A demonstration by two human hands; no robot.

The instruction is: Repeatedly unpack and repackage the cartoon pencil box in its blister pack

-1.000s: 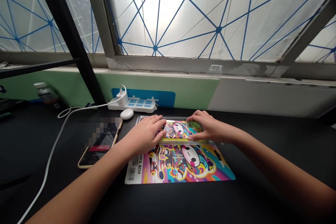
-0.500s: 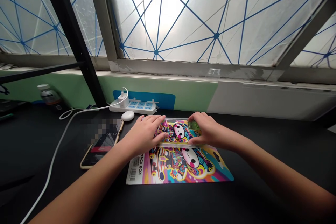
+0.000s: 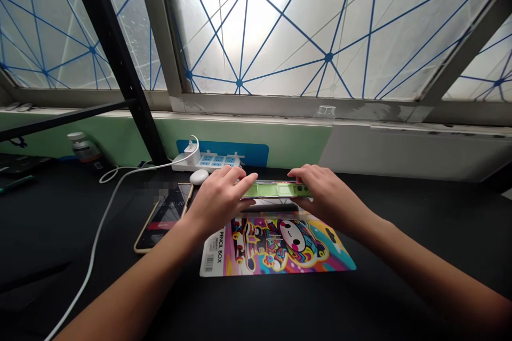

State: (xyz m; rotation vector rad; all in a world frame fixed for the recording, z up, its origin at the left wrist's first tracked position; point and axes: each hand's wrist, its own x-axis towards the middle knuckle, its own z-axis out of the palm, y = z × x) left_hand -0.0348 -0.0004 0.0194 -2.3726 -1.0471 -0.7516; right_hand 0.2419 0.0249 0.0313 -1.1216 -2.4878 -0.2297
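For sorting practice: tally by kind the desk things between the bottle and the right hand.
Pencil box: 1
Clear tray: 1
Printed card: 1
Phone: 1
Power strip: 1
Charger with cable: 1
White case: 1
Total: 7

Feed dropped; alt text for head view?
The left hand and right hand hold a green pencil box by its ends, beyond a colourful card on the black desk. A phone and power strip lie nearby.

Black table (image 3: 440, 197), printed card (image 3: 276, 245), phone (image 3: 164, 217), power strip (image 3: 212, 161), white cable (image 3: 96, 234)
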